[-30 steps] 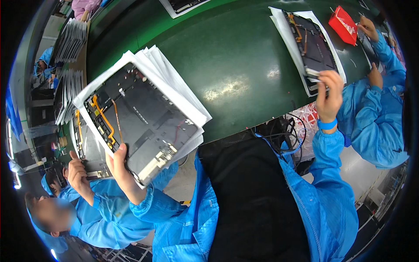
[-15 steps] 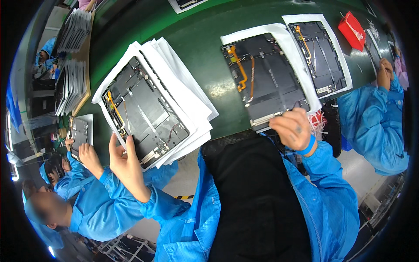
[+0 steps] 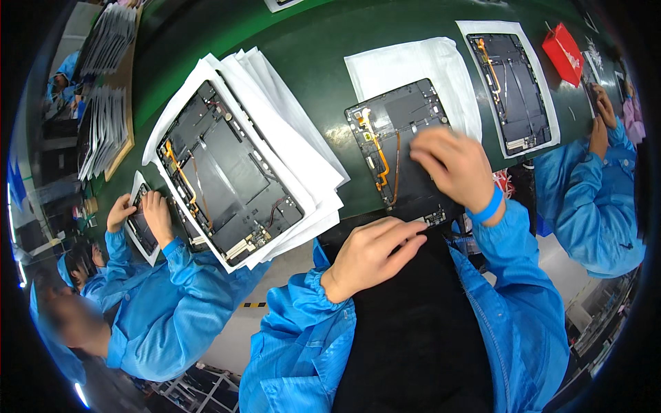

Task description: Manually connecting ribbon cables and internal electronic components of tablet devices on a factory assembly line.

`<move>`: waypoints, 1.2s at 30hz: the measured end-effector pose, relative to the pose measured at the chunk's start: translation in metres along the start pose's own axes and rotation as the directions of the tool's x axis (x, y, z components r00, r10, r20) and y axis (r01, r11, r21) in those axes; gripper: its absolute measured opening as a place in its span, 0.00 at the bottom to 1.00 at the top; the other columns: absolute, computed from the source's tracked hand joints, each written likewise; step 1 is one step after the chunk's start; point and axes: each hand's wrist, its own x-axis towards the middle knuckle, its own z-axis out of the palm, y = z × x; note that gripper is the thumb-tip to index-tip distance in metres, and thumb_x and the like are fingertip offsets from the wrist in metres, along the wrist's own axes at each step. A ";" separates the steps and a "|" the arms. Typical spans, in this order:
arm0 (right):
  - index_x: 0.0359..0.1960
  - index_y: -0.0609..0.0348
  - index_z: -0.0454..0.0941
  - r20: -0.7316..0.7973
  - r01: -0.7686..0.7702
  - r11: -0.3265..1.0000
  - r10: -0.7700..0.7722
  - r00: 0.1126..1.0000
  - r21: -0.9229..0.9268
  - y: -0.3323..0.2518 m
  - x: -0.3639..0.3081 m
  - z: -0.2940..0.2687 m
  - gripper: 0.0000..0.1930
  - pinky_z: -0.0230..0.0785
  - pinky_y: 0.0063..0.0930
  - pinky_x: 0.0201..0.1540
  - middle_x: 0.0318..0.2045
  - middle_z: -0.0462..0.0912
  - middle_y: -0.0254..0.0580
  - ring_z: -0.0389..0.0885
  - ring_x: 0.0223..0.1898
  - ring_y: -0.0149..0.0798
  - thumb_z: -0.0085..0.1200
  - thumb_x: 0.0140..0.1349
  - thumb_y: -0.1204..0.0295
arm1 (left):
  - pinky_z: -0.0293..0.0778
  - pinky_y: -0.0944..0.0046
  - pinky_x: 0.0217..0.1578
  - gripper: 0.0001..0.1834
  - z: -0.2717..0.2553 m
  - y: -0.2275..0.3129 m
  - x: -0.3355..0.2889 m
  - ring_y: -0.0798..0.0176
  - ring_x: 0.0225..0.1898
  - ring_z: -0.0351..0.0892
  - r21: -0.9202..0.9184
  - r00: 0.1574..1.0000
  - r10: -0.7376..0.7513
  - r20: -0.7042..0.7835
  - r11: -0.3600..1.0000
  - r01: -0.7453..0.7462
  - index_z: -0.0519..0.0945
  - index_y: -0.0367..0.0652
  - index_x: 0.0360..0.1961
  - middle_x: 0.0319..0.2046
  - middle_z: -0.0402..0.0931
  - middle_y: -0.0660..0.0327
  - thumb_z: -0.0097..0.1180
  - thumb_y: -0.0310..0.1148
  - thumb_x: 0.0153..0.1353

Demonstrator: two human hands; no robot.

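Observation:
A black tablet housing [image 3: 406, 158] with orange ribbon cables lies in front of me, its near end by the table edge. My left hand [image 3: 372, 256] is at that near end, fingers stretched to the right and thumb apart, nothing visibly held. Its fingertips overlap the small metal connectors [image 3: 435, 219]. Above the housing's right half hovers my right hand [image 3: 454, 168], slightly blurred, with fingers curled and thumb and index close together. What they may pinch cannot be made out. A white sheet [image 3: 413, 65] lies partly under the housing's far end.
To the left, another black housing [image 3: 227, 172] tops a stack of white sheets [image 3: 275, 117]. A third housing [image 3: 513, 96] lies on a sheet at right, near a red box [image 3: 563, 55]. Co-workers in blue work at both sides; one person's hand [image 3: 157, 217] is at a device on the left.
My left hand has moved right from the stacked housing to the front one. That housing has shifted nearer to me off its sheet. My right hand has left its near edge for its top.

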 end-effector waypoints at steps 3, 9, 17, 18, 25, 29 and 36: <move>0.37 0.56 0.87 -0.015 -0.058 0.998 0.058 0.998 -0.015 0.007 0.030 0.017 0.05 0.78 0.40 0.45 0.43 0.88 0.36 0.86 0.45 0.46 0.70 0.63 0.71 | 0.75 0.66 0.25 0.12 0.006 -0.017 -0.001 0.66 0.25 0.83 -0.076 0.998 -0.061 0.029 0.995 0.063 0.90 0.37 0.51 0.33 0.87 0.56 0.71 0.26 0.67; 0.37 0.59 0.86 0.178 -0.170 0.984 0.158 0.971 0.050 0.012 0.034 0.021 0.05 0.74 0.43 0.53 0.41 0.85 0.39 0.83 0.45 0.49 0.69 0.62 0.74 | 0.82 0.67 0.27 0.16 0.008 -0.034 0.003 0.63 0.33 0.89 -0.426 0.899 -0.414 0.140 0.794 0.432 0.84 0.31 0.60 0.42 0.90 0.52 0.62 0.28 0.76; 0.38 0.55 0.86 0.142 0.106 0.966 -0.143 0.980 0.236 -0.027 -0.004 -0.011 0.11 0.76 0.44 0.48 0.48 0.84 0.41 0.85 0.50 0.50 0.73 0.52 0.76 | 0.79 0.69 0.18 0.18 0.011 -0.045 0.038 0.63 0.28 0.88 -0.821 0.721 -0.610 0.330 0.191 0.538 0.82 0.28 0.55 0.39 0.87 0.52 0.54 0.37 0.83; 0.38 0.55 0.86 0.164 0.090 0.959 -0.138 0.977 0.270 -0.030 -0.008 -0.014 0.11 0.76 0.43 0.48 0.48 0.85 0.41 0.86 0.49 0.49 0.73 0.53 0.76 | 0.78 0.70 0.17 0.17 0.013 -0.049 0.036 0.64 0.27 0.87 -0.797 0.730 -0.594 0.338 0.233 0.557 0.83 0.29 0.54 0.36 0.87 0.54 0.54 0.36 0.82; 0.40 0.57 0.89 0.211 -0.025 0.955 -0.039 0.977 0.295 -0.017 -0.013 -0.010 0.08 0.78 0.37 0.43 0.43 0.90 0.38 0.89 0.42 0.43 0.73 0.59 0.74 | 0.77 0.71 0.17 0.14 0.017 -0.044 0.021 0.66 0.24 0.85 -0.708 0.763 -0.606 0.224 0.437 0.555 0.83 0.27 0.57 0.35 0.87 0.56 0.54 0.27 0.80; 0.39 0.58 0.90 0.236 0.038 0.971 -0.096 0.967 0.238 -0.014 -0.015 -0.005 0.08 0.79 0.36 0.41 0.43 0.92 0.38 0.90 0.43 0.41 0.74 0.58 0.73 | 0.78 0.71 0.19 0.16 0.020 -0.049 0.012 0.66 0.28 0.86 -0.693 0.798 -0.557 0.230 0.482 0.536 0.81 0.27 0.62 0.42 0.87 0.55 0.54 0.25 0.80; 0.39 0.59 0.91 0.215 0.279 0.940 -0.319 0.923 0.199 -0.009 -0.009 -0.012 0.10 0.79 0.34 0.40 0.44 0.92 0.39 0.91 0.44 0.40 0.75 0.56 0.73 | 0.76 0.71 0.18 0.19 0.020 -0.051 0.008 0.64 0.29 0.85 -0.802 0.776 -0.557 0.297 0.296 0.519 0.77 0.28 0.68 0.43 0.86 0.54 0.54 0.22 0.79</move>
